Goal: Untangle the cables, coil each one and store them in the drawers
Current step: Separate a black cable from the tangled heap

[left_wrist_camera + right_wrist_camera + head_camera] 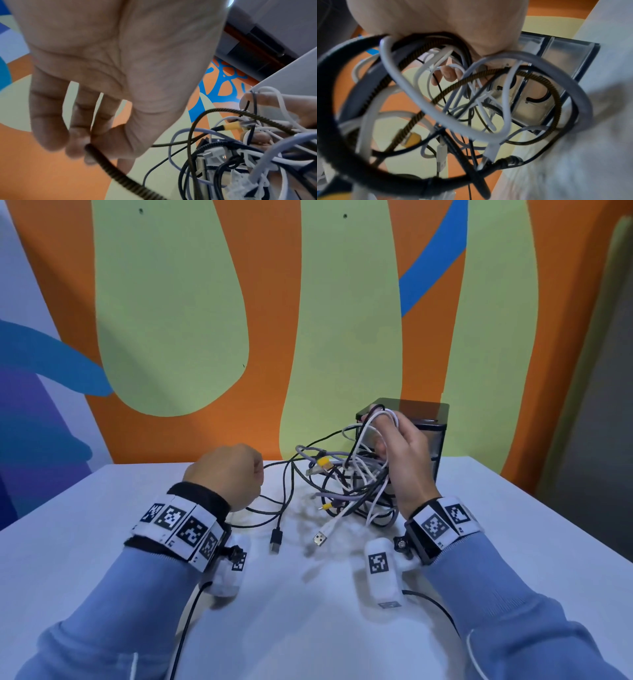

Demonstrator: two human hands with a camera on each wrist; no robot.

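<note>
Left hand (228, 474) fisted, pinching; right hand (406, 460) raised, fingers (448, 73) curled.

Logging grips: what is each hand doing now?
Left hand: pinches the braided black cable.
Right hand: grips the cable tangle.

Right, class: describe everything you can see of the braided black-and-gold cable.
The braided black-and-gold cable looks woven, fabric-sleeved and flexible. The left hand pinches one stretch between thumb and fingers; from there it arcs rightward into the cable tangle, which the right hand grips, looping among white, grey and black leads. Its ends cannot be told.
</note>
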